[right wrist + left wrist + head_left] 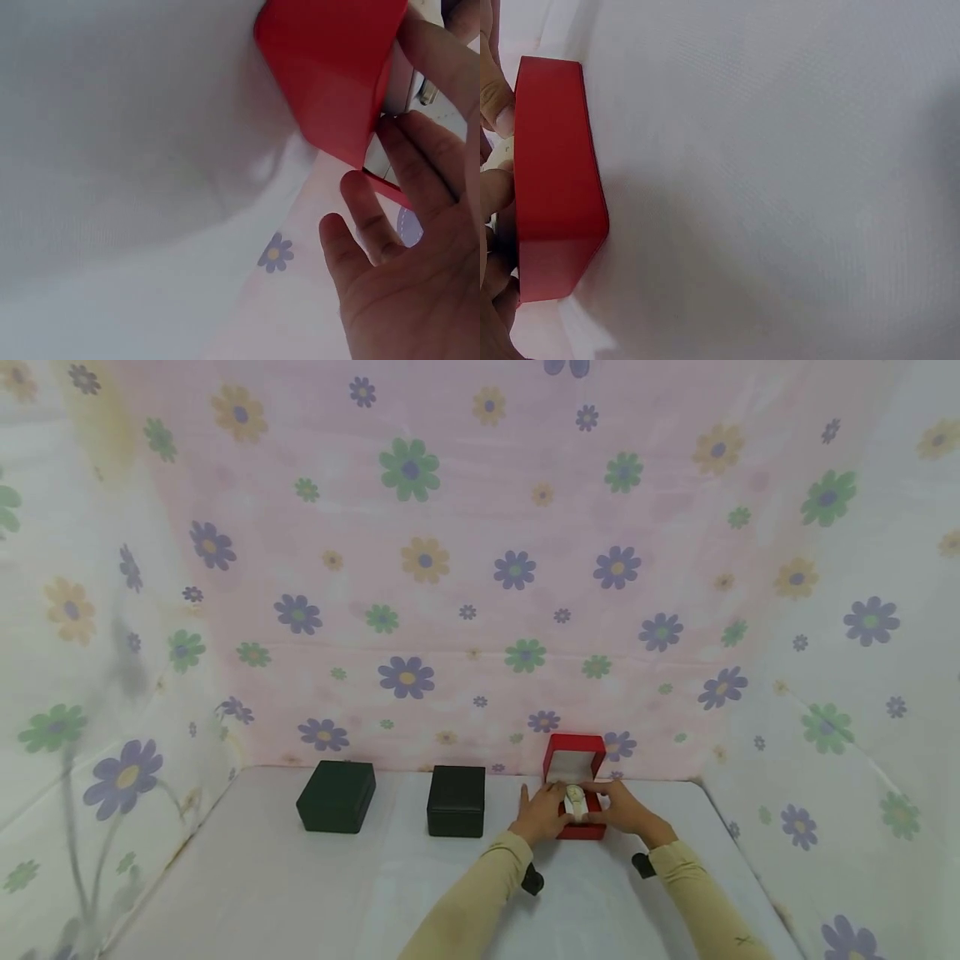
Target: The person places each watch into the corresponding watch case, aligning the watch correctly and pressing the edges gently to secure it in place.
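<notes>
A red box [581, 832] stands with its lid raised at the right rear of the table, showing a pale lining. In it lies a wristwatch [576, 795] with a light dial and a cream strap. My left hand [540, 814] reaches in from the left and pinches the watch between thumb and fingers. From the right, my right hand [624, 810] holds the watch's other side. In the right wrist view the ring and little fingers [341, 251] stay outside the box, while other fingertips dip past its rim. The box wall hides much of the watch in the left wrist view.
Left of the red box stands a closed black box [456, 802], and farther left a closed dark green box [336, 797]. A white cloth covers the table [300, 893]. Flower-printed curtains [465, 585] rise behind it and at both sides.
</notes>
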The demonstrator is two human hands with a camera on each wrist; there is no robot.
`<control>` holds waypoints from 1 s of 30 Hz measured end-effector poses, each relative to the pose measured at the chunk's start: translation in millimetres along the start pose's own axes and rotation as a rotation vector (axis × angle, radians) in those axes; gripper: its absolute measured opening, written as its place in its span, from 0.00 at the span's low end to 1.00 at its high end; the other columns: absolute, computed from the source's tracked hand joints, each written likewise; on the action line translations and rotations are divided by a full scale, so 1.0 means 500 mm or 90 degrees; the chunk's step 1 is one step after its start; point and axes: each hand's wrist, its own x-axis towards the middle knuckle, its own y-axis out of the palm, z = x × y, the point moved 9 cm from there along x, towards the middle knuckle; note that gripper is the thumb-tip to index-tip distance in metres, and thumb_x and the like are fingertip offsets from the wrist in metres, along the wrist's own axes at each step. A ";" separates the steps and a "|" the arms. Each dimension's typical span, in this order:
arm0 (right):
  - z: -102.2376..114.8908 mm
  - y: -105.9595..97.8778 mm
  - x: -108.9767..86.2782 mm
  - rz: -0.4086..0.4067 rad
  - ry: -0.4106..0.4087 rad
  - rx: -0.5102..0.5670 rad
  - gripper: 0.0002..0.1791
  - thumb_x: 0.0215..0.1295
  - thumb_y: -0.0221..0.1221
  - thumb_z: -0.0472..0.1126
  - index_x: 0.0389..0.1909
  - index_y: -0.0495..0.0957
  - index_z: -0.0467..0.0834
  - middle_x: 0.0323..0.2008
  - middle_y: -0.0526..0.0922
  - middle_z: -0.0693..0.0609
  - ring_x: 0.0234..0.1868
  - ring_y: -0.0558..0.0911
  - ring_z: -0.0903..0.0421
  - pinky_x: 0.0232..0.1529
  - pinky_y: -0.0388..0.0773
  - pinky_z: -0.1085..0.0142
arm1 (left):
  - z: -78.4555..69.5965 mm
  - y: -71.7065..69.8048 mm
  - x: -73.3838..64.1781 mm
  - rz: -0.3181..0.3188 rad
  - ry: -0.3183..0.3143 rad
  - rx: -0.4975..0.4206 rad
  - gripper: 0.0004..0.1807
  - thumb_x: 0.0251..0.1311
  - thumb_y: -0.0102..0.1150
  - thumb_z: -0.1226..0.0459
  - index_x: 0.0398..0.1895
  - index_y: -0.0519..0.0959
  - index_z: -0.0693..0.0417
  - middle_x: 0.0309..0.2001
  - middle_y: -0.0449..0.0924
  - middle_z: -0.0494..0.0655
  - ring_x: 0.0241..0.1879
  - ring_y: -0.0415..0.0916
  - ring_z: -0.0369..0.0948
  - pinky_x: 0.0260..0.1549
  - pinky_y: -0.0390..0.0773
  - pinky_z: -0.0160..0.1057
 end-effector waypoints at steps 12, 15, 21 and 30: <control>0.020 -0.026 -0.042 -0.070 0.064 0.029 0.28 0.68 0.64 0.39 0.65 0.73 0.30 0.62 0.77 0.32 0.61 0.75 0.31 0.63 0.71 0.33 | 0.037 -0.025 -0.012 -0.074 0.072 -0.240 0.22 0.71 0.57 0.67 0.67 0.76 0.61 0.67 0.75 0.56 0.69 0.71 0.52 0.68 0.71 0.52; 0.034 -0.058 -0.056 -0.124 0.045 0.044 0.25 0.70 0.63 0.37 0.63 0.74 0.29 0.60 0.79 0.33 0.61 0.76 0.31 0.64 0.70 0.34 | 0.046 -0.060 -0.023 -0.128 0.079 -0.321 0.19 0.71 0.55 0.70 0.62 0.79 0.64 0.62 0.80 0.57 0.63 0.77 0.50 0.64 0.76 0.52; 0.058 -0.146 -0.071 -0.304 0.028 0.065 0.15 0.73 0.58 0.34 0.55 0.81 0.30 0.51 0.85 0.34 0.52 0.83 0.36 0.55 0.81 0.41 | 0.071 -0.153 -0.038 -0.310 0.091 -0.446 0.14 0.69 0.54 0.75 0.54 0.82 0.70 0.52 0.85 0.64 0.52 0.83 0.55 0.53 0.84 0.53; 0.086 -0.218 -0.012 -0.325 0.047 0.050 0.17 0.76 0.53 0.34 0.59 0.77 0.29 0.58 0.80 0.31 0.55 0.81 0.32 0.56 0.80 0.38 | 0.071 -0.217 -0.017 -0.351 0.076 -0.547 0.16 0.71 0.54 0.73 0.57 0.79 0.72 0.55 0.81 0.69 0.53 0.81 0.59 0.52 0.84 0.52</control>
